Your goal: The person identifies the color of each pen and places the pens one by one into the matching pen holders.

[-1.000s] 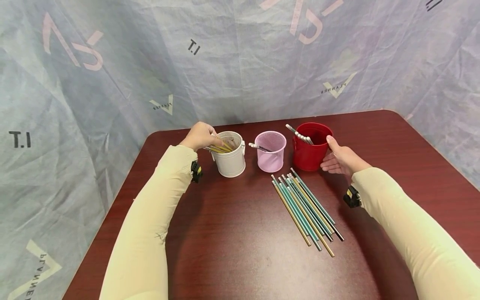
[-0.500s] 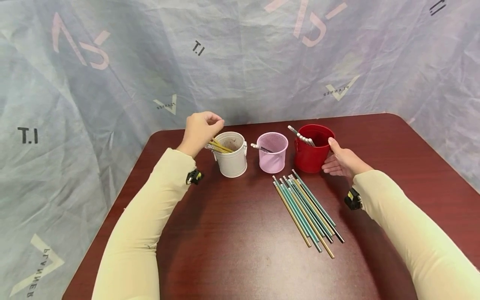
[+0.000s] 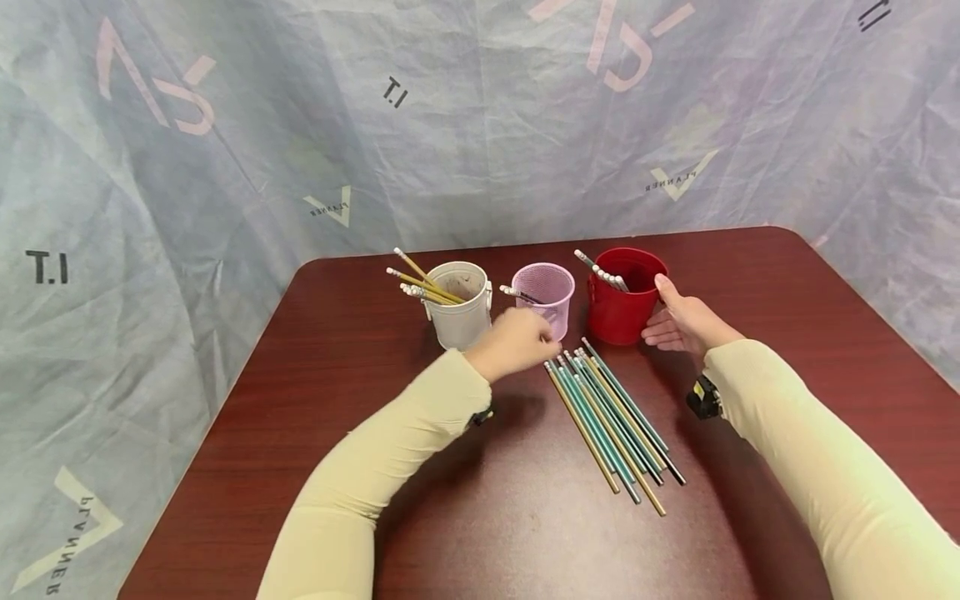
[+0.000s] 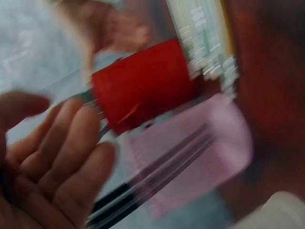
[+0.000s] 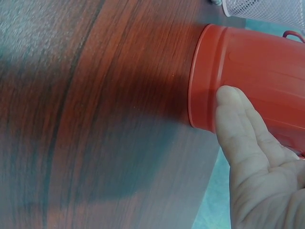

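My left hand (image 3: 513,340) passes in front of the pink mesh cup (image 3: 553,315), near the eraser ends of several green and gold pencils (image 3: 606,425) lying on the table. In the blurred left wrist view its fingers (image 4: 78,148) are loosely bent with nothing between them. My right hand (image 3: 690,321) rests against the right side of a red bucket (image 3: 618,321), thumb at the rim. The right wrist view shows its straight fingers (image 5: 236,124) along the bucket's side. White-tipped pencils (image 3: 611,278) lean inside this bucket.
A white bucket (image 3: 450,327) at the left holds several yellow pencils (image 3: 420,285) leaning left. Dark pencils (image 3: 519,293) lean in the pink cup. Behind the dark red table (image 3: 300,400) hangs a grey printed cloth (image 3: 480,150).
My left hand has let go of the yellow pencils in the white bucket and moved right and toward me, past the pink cup. My right hand has stayed at the red bucket.
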Available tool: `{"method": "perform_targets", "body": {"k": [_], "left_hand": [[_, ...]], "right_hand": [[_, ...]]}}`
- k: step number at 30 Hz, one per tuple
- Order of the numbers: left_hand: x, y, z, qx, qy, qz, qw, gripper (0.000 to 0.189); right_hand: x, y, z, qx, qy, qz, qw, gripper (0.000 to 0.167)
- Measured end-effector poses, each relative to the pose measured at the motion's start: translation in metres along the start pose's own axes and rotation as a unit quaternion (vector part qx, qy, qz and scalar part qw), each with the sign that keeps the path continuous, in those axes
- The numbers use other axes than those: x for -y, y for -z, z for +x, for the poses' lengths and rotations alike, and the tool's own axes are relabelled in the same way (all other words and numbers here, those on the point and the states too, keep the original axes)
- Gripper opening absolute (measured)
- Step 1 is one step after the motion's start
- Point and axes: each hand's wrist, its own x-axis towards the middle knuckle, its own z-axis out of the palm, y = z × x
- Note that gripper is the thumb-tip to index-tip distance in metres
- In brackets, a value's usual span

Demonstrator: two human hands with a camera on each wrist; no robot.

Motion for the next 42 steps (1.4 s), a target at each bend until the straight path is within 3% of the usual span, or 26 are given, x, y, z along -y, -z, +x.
{"method": "perform_targets", "body": {"k": [2,5,14,17,24,31,34,39,42], "left_hand": [[0.002,-0.02,0.005,0.046,0.021,0.01,0.9986,0.017],[0.006,-0.041,0.01,0.075,0.064,0.001,0.9951,0.023],[0.007,-0.061,0.019,0.157,0.16,-0.013,0.9745,0.026],[0.007,-0.065,0.021,0.177,0.169,-0.011,0.9695,0.027],[0.007,-0.07,0.024,0.192,0.155,0.014,0.9691,0.029],[0.008,-0.067,0.019,0.22,0.162,0.043,0.961,0.028],[0.012,-0.065,0.016,0.228,0.175,0.004,0.9578,0.027],[0.022,-0.064,0.011,0.241,0.203,-0.085,0.9454,0.03],[0.028,-0.062,0.008,0.227,0.209,-0.146,0.94,0.031]], "right_hand": [[-0.001,-0.001,0.0,-0.001,-0.004,0.001,1.0,0.094],[-0.001,-0.002,0.0,-0.003,-0.007,0.005,1.0,0.093],[-0.001,0.0,0.002,-0.01,-0.008,0.005,0.9999,0.091],[0.0,0.0,0.002,-0.009,-0.008,0.007,0.9999,0.091],[0.0,-0.001,0.0,-0.013,-0.007,0.014,0.9998,0.091],[0.0,-0.002,0.0,-0.014,-0.007,0.007,0.9998,0.093],[0.001,-0.002,0.0,-0.013,-0.007,0.01,0.9998,0.092],[0.0,-0.001,0.0,-0.005,-0.004,0.006,1.0,0.092],[0.0,-0.001,0.001,-0.004,-0.002,0.0,1.0,0.092]]}}
